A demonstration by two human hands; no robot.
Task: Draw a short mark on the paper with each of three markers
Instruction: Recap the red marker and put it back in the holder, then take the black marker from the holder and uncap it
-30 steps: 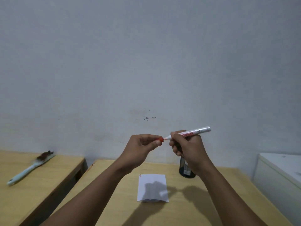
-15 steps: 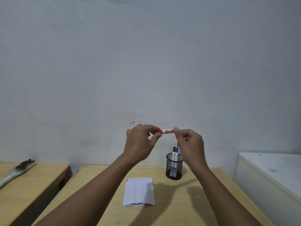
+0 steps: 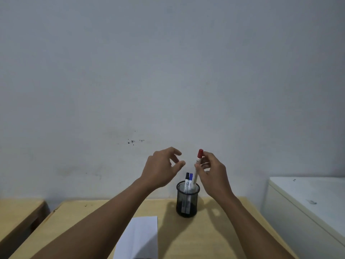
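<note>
My right hand [image 3: 211,171] holds a capped red marker [image 3: 199,159] upright, red cap on top, its lower end at the mouth of the black mesh pen holder [image 3: 187,204]. A black-capped marker [image 3: 187,181] and a blue-capped marker [image 3: 190,181] stand inside the holder. My left hand [image 3: 160,169] hovers just left of the red marker, fingers apart, holding nothing. The white paper [image 3: 140,238] lies on the wooden desk [image 3: 214,238] in front of the holder, partly hidden by my left forearm.
A second wooden table [image 3: 16,215] stands at the left across a narrow gap. A white cabinet [image 3: 306,202] stands to the right of the desk. A grey wall rises behind the desk.
The cap went onto the red marker, my left hand let go and opened. My right hand turned the marker from level to upright and lowered it to the holder. The view shifted left.
</note>
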